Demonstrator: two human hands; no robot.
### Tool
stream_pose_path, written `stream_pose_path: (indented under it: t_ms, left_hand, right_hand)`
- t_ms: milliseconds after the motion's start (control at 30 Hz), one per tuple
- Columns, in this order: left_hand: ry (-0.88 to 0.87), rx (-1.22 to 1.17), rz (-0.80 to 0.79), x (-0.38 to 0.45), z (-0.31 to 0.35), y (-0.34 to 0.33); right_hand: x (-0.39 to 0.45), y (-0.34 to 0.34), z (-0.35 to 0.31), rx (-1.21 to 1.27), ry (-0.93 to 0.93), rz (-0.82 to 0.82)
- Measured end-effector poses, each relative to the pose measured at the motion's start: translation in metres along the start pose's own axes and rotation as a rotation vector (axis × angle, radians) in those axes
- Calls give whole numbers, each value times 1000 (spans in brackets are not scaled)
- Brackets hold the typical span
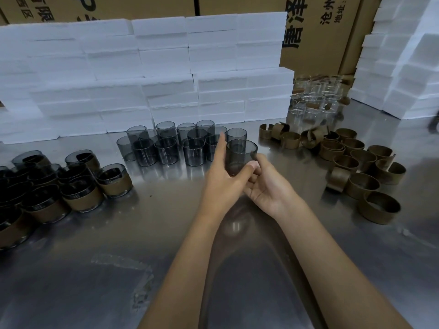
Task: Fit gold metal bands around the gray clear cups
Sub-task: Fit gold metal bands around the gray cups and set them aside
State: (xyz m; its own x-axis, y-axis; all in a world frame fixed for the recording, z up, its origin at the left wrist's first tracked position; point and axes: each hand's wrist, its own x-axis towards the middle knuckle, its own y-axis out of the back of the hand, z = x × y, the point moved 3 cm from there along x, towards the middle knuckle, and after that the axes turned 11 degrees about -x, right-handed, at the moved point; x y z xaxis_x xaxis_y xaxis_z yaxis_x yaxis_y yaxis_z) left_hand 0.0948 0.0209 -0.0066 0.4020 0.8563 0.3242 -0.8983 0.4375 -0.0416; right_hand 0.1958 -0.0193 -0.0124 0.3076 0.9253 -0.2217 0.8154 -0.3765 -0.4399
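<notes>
Head camera: a person's two hands meet over a steel tabletop (166,233), holding one gray cup (241,155) upright above its surface, bare of any band. The left hand (223,176) grips the cup's left side, thumb curled across its base and forefinger pointing up past the rim. The right hand (268,184) lies palm-up beneath and beside the cup, fingers curled at its lower right side.

Just behind, about fourteen bare cups (171,143) stand bunched in rows. At the left edge, banded cups (78,186) crowd together; at least ten can be counted, others run out of frame. To the right, loose gold bands (361,169) lie scattered, roughly twenty, some upright, some tipped. Beyond them a cluster of clear glasses (313,98) is too blurred to count.

White foam blocks (142,79) are stacked along the back and at far right, with printed cardboard boxes (320,32) behind.
</notes>
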Motion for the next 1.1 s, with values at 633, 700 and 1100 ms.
stream_pose_path:
  t_ms: [633, 700, 1100]
  left_hand:
    - [545, -897, 53, 0, 5, 10]
    - [566, -912, 59, 1, 4, 12]
    - [586, -956, 78, -1, -8, 13]
  right_hand:
    - [-14, -10, -10, -1321, 683, 392]
    - [-14, -10, -11, -1344, 712, 415]
    - [-1, 4, -7, -1056, 704, 398]
